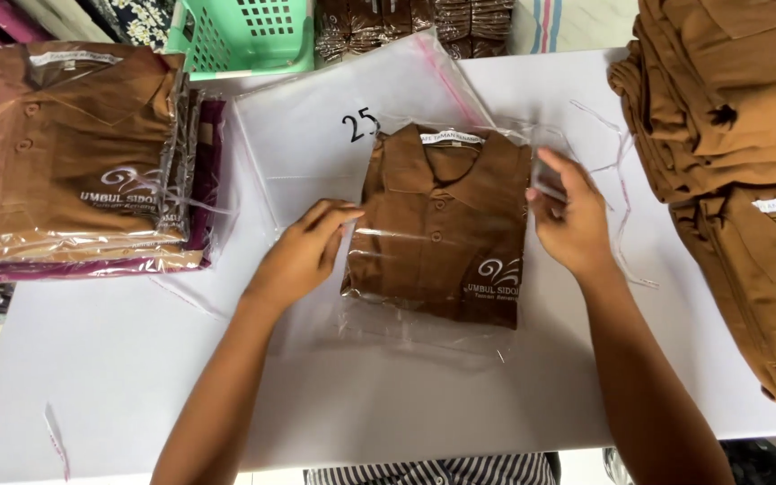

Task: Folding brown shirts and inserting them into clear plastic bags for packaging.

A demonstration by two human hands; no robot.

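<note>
A folded brown polo shirt point(446, 224) lies inside a clear plastic bag point(424, 328) in the middle of the white table point(136, 359). My left hand point(303, 256) rests on the bag's left edge, fingers pressing the plastic beside the shirt. My right hand point(572, 220) pinches the bag's plastic at the shirt's upper right side. More clear bags point(316, 135) lie flat under and behind the shirt.
A stack of bagged brown and maroon shirts point(74, 162) sits at the left. A pile of unbagged brown shirts point(738, 135) fills the right side. A green plastic basket point(244, 36) stands at the back. Thin peeled strips point(617, 180) lie near my right hand; one strip point(56, 440) at front left.
</note>
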